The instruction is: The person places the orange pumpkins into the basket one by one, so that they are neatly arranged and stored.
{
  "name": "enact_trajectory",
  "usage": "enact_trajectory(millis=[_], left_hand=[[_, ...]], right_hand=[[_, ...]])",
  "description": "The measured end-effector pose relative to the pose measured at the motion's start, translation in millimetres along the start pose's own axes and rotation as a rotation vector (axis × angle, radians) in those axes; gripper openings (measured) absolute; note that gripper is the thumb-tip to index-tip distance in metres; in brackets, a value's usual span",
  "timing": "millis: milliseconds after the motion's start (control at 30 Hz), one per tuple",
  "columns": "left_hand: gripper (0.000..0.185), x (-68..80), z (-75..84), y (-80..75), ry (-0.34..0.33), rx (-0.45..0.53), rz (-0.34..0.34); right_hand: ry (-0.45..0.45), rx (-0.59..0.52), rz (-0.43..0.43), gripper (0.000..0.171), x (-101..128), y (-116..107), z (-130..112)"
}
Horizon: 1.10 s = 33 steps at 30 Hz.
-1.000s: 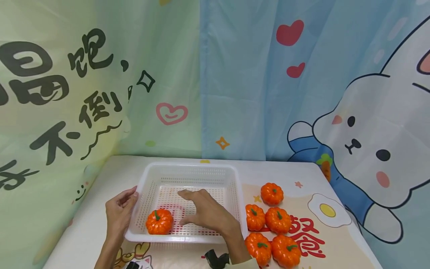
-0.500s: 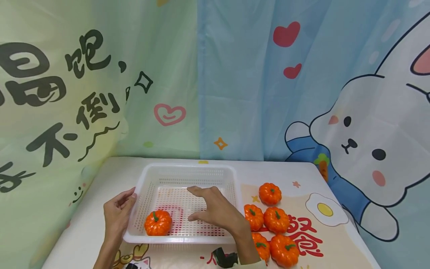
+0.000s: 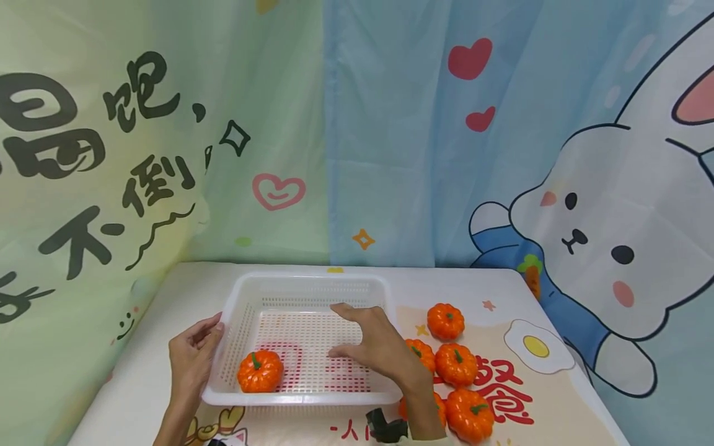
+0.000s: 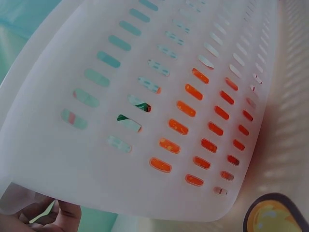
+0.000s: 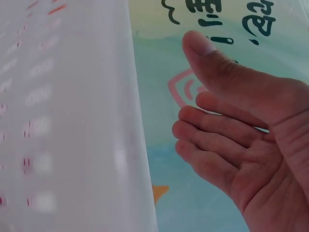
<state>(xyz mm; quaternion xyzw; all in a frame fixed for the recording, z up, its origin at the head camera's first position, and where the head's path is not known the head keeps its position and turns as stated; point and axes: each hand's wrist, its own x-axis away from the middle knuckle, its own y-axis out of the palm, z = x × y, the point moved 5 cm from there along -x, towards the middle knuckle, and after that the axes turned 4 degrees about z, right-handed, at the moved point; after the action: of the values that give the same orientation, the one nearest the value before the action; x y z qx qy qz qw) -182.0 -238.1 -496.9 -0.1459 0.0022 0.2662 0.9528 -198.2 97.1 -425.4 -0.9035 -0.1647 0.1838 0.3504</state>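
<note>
A white perforated plastic basket [image 3: 304,398] stands on the table, with one small orange pumpkin [image 3: 260,371] in its front left corner. My left hand [image 3: 192,353] grips the basket's left rim; in the left wrist view its curled fingers [image 4: 67,215] show below the rim, and orange shows through the slots. Over the basket's right half my right hand [image 3: 375,341] is held with thumb and fingers spread apart, holding nothing. The right wrist view shows its palm [image 5: 260,169] and relaxed fingers beside the basket wall [image 5: 96,121].
Several more orange pumpkins sit right of the basket, among them a back one [image 3: 445,321] and a front one [image 3: 470,415]. My right forearm [image 3: 422,402] partly covers two of them. A printed curtain [image 3: 385,155] hangs behind the table [image 3: 139,365].
My right hand has moved right across the basket, away from the pumpkin inside and toward those outside. The left hand stays at the rim. The whole view has shifted slightly.
</note>
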Motion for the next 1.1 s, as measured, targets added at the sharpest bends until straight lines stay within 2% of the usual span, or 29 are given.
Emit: enact_trajectory(millis=[300, 633, 1100], left_hand=[[0.033, 0.1, -2.7, -0.5, -0.002, -0.003, 0.011], [0.035, -0.2, -3.0, -0.9, -0.014, -0.012, -0.003], [0.031, -1.4, -1.3, -1.3, -0.002, -0.002, 0.016]], right_hand=[[0.063, -0.001, 0.101, 0.072, 10.9, -17.2, 15.2], [0.208, -0.007, 0.193, 0.072, 22.7, -34.3, 35.9], [0.234, 0.001, 0.247, 0.074, 34.0, -43.5, 58.7]])
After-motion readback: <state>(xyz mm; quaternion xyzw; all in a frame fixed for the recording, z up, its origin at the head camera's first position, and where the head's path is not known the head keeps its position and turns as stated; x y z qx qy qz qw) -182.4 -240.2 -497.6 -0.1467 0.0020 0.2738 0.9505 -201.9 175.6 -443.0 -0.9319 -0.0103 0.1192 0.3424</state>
